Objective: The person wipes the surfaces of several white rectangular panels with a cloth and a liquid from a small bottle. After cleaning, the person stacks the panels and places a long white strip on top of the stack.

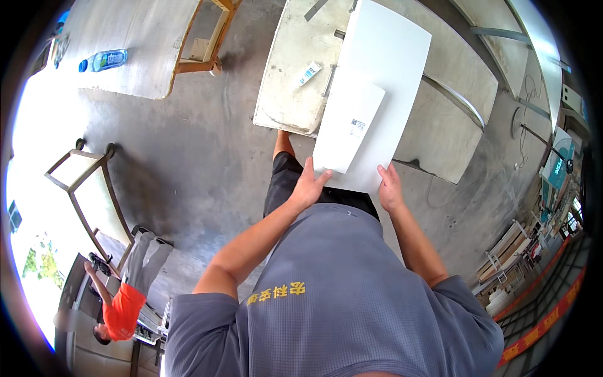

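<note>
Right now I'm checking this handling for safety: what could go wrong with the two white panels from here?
1. The small panel lies loose on the large panel; it may slide off if tilted.
2. Left hand and right hand hold only the near edge, so the grip could slip.
3. The large panel overhangs the table; a shove might knock the small box off.

A worker in a grey short-sleeved shirt (352,295) of fine grid-textured fabric, yellow characters (276,293) printed across the chest, worn with dark shorts (286,179); both forearms are bare below the loose, wide sleeves.
</note>
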Demonstrator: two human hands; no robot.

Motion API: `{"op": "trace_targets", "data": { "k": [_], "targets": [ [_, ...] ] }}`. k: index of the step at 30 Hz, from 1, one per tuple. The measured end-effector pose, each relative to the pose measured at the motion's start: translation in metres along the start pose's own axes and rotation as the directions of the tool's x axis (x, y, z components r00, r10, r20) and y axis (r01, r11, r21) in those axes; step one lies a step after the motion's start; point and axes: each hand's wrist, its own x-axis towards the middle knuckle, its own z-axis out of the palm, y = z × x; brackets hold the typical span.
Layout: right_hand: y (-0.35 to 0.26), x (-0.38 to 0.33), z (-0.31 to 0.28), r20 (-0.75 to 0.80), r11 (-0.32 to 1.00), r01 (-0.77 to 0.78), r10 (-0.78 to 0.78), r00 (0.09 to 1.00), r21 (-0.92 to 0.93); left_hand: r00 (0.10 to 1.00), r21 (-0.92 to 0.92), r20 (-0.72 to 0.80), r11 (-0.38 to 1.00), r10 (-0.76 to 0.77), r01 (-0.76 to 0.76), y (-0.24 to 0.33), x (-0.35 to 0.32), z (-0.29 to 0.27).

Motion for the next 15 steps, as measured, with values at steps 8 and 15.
{"op": "trace_targets", "data": {
  "k": [8, 15],
  "targets": [
    [0.026, 0.019, -0.045, 0.083, 0.999, -0.034, 0.036, 0.996, -0.026, 0.99, 0.149, -0.068, 0.982, 0.124, -0.113, 0.017, 0.006, -0.015],
    [-0.166, 0.2, -0.03, 0.033, 0.934, 0.357, -0.357, 0.933, 0.021, 0.829, 0.324, -0.259, 0.853, 0.496, -0.41, 0.223, 0.137, -0.056]
  ]
}}
